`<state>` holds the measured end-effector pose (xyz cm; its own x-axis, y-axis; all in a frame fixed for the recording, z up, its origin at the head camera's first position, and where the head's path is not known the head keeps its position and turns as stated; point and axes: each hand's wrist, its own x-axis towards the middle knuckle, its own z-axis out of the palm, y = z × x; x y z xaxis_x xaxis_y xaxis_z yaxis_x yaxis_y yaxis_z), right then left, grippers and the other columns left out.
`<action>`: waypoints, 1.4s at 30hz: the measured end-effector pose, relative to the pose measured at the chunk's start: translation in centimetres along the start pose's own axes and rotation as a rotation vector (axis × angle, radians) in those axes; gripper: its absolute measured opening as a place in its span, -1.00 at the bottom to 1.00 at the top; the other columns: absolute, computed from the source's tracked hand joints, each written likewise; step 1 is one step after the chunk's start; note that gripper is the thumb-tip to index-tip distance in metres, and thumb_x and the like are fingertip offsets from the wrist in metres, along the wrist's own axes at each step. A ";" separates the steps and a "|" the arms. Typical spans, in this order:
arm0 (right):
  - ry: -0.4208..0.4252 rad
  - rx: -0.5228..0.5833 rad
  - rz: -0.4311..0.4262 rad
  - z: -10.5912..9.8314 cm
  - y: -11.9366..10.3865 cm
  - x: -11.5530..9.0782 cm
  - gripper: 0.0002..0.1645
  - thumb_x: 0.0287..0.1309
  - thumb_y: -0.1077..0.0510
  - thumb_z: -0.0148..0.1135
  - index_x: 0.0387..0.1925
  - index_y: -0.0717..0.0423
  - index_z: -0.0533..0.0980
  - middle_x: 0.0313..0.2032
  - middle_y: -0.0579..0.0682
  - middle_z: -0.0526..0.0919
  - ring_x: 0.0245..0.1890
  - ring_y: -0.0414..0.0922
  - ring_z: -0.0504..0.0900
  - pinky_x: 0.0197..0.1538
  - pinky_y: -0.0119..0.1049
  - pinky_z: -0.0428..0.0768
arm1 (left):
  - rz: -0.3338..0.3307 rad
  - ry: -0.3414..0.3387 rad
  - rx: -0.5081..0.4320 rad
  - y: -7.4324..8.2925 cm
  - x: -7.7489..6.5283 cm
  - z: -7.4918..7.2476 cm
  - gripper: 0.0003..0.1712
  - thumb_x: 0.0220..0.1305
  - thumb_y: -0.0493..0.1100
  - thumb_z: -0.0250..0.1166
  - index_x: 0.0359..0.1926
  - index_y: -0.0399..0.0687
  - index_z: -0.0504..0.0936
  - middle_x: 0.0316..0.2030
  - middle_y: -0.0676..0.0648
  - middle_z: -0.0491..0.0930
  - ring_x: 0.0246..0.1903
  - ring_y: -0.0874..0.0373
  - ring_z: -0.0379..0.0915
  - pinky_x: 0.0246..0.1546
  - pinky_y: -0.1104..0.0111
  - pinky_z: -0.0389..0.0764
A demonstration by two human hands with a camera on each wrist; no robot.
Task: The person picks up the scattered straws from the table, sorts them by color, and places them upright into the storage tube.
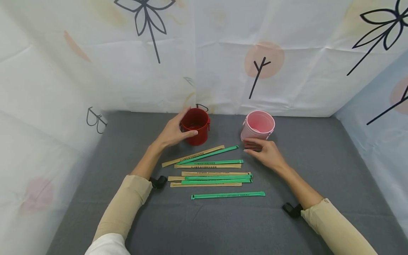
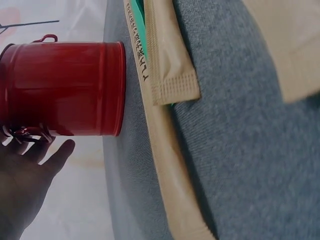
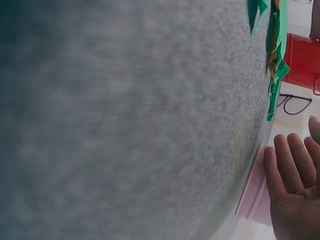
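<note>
A small red metal bucket (image 1: 201, 136) stands near the back of the table. My left hand (image 1: 172, 131) is at its left side, thumb stretched across the front and fingers towards the back. In the left wrist view the fingers are beside the red bucket's (image 2: 65, 90) wire handle, and the thumb looks apart from the wall. To the right stands a pink bucket (image 1: 252, 134). My right hand (image 1: 267, 153) is close in front of it, fingers straight; contact is hard to tell. In the right wrist view the hand (image 3: 295, 200) partly hides the pink bucket (image 3: 255, 197).
Several long, thin straws in green wrappers (image 1: 227, 194) and tan paper wrappers (image 1: 207, 184) lie crosswise on the grey tabletop (image 1: 220, 226), between the forearms. Some overlap. A white printed cloth (image 1: 220, 78) hangs behind the table and along its sides.
</note>
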<state>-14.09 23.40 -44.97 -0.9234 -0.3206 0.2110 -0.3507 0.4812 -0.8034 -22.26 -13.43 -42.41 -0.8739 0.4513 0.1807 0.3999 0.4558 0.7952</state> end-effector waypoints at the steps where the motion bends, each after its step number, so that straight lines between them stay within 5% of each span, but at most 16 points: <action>1: -0.014 -0.008 0.007 0.1 0.0 0.1 -0.51 0.06 0.39 0.44 0.09 0.30 0.60 -0.03 0.18 0.71 -0.11 0.08 0.74 -0.05 -0.30 0.64 | -0.007 0.008 -0.004 -0.1 0.0 0.1 0.12 0.14 0.06 0.46 0.58 0.10 -0.01 0.34 -0.08 0.37 0.22 0.00 0.37 0.08 0.05 0.55; 13: -0.138 -0.143 -0.021 1.8 -0.4 1.5 -0.53 0.10 0.31 0.44 0.09 0.23 0.62 -0.01 0.14 0.70 -0.07 0.03 0.71 0.04 -0.01 0.61 | -0.054 0.062 -0.178 -0.4 0.1 1.0 0.03 0.19 -0.15 0.45 0.55 -0.03 0.05 0.35 -0.18 0.34 0.26 -0.17 0.33 0.08 -0.08 0.53; 22: -0.113 -0.254 -0.075 3.1 -0.6 1.4 -0.60 0.08 0.25 0.47 0.01 0.16 0.67 -0.11 0.04 0.73 -0.15 -0.07 0.65 -0.09 -0.09 0.60 | -0.064 0.048 -0.233 2.9 -0.7 0.3 -0.04 0.22 -0.27 0.38 0.52 -0.20 0.05 0.33 -0.29 0.32 0.27 -0.22 0.30 0.11 -0.02 0.53; 42: -0.061 -0.193 0.121 5.6 -1.1 1.4 -0.78 0.05 0.12 0.53 -0.23 0.07 0.74 -0.30 0.01 0.62 -0.25 -0.08 0.50 -0.16 -0.18 0.45 | -0.074 0.033 -0.272 2.9 -0.7 0.3 -0.02 0.23 -0.27 0.38 0.53 -0.15 0.02 0.34 -0.29 0.30 0.29 -0.23 0.27 0.11 -0.05 0.52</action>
<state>-14.06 17.81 -46.92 -0.9514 -0.2972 0.0808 -0.2669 0.6644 -0.6981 -20.37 -12.21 -40.47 -0.9084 0.3969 0.1314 0.2494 0.2623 0.9322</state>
